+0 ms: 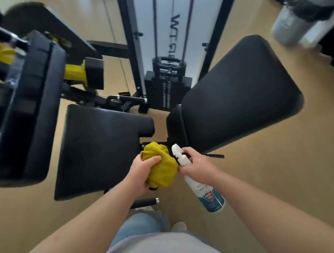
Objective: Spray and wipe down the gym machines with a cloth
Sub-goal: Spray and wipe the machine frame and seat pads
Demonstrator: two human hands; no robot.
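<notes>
My left hand (141, 172) grips a bunched yellow cloth (162, 167) just right of the black seat pad (98, 153). My right hand (196, 165) holds a white spray bottle (205, 191) by its neck, with the nozzle pointing up and left at the cloth. The bottle carries a blue label with a red shield. Both hands hover in front of the gap between the seat pad and the tilted black back pad (242, 92).
A weight stack (166, 90) in a black frame with cables stands behind the pads. Another padded machine part (34, 106) with yellow pieces is at the left. A short black handle (146, 201) sticks out below the seat. A grey bin (296, 22) stands at top right on the tan floor.
</notes>
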